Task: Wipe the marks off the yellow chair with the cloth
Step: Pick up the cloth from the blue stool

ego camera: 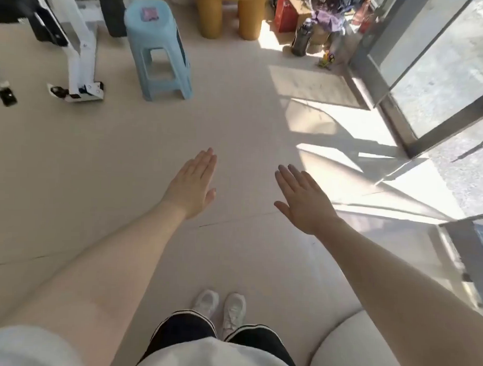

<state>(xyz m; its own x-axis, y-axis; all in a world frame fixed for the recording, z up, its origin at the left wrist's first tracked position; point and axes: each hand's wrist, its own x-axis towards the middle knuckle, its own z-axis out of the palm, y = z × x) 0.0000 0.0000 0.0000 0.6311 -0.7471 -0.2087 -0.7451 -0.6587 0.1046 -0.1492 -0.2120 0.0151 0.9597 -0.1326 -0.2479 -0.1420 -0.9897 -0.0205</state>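
Observation:
The yellow chair (230, 14) stands at the far top of the head view, only its thick legs and lower seat edge showing. I see no cloth. My left hand (192, 185) is stretched out flat in front of me, fingers straight and together, holding nothing. My right hand (303, 197) is held out the same way, fingers slightly spread and empty. Both hands hover above the pale floor, well short of the chair.
A light blue plastic stool (157, 48) stands left of the chair. A white metal frame (80, 56) lies further left. Bags and a dark bottle (301, 38) sit by the glass door (441, 80) on the right. A white cushion (347, 348) is at bottom right.

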